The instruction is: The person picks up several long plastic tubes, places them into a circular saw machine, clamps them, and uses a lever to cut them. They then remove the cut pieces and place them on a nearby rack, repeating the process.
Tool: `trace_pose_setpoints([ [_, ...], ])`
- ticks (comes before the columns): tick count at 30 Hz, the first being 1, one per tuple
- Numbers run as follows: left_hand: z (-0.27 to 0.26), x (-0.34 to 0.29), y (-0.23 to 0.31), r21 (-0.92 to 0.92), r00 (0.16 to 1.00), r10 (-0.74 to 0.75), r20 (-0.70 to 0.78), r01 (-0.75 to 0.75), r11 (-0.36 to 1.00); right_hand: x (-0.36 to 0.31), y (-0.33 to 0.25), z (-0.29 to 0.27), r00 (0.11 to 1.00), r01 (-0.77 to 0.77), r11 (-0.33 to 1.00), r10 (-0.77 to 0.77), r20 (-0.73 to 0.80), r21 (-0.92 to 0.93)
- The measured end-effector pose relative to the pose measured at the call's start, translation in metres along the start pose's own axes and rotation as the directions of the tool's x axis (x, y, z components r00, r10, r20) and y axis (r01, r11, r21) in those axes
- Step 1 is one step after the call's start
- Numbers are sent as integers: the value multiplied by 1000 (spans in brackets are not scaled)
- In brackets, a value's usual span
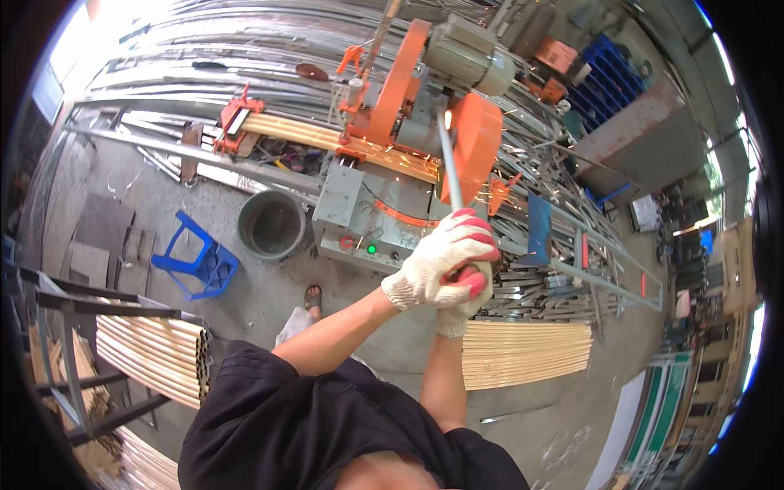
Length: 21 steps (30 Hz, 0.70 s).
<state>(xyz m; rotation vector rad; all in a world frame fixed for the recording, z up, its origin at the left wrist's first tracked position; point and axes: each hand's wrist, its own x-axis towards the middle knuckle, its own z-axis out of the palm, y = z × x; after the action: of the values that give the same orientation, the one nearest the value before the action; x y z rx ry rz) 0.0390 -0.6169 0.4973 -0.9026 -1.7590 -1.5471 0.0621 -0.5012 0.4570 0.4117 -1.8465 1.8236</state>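
Both my hands wear white knit gloves with red fingertips and are closed round the lower end of a long grey lever handle (451, 159). My left hand (441, 260) wraps it from above and partly covers my right hand (467, 309), which grips beneath it. The lever rises to an orange cut-off saw (476, 147) with a grey motor (469, 57). Sparks fly around its blade guard and over the bed. Several gold-coloured tubes (302, 132) lie side by side under the saw head, passing through an orange clamp (237, 122) at left.
A green-lit button (371, 249) glows on the saw's grey base. Left of it stand a dark bucket (273, 226) and a blue plastic stool (198, 257). Gold tubes are stacked on a rack (151, 351) at left and in a bundle (527, 355) at right. Metal lengths (204, 49) lie behind.
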Motion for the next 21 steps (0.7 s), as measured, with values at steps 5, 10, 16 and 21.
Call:
trace_pose_setpoints([
  [5, -3, -10, -3, -8, 1000, -8, 19, 8, 1000, -10, 4, 2, 997, -66, 996, 67, -22, 62],
  [10, -7, -17, -3, -4, 1000, -9, 12, 9, 1000, -14, 2, 2, 998, -54, 998, 53, 24, 44],
  [16, -5, -22, -7, -7, 1000, 2, 21, -2, 1000, -26, 19, -11, 993, -120, 992, 121, 0, 45],
  [21, -5, -30, -12, -15, 1000, 9, 27, -9, 1000, -35, 27, -15, 995, -65, 996, 69, 65, -69],
])
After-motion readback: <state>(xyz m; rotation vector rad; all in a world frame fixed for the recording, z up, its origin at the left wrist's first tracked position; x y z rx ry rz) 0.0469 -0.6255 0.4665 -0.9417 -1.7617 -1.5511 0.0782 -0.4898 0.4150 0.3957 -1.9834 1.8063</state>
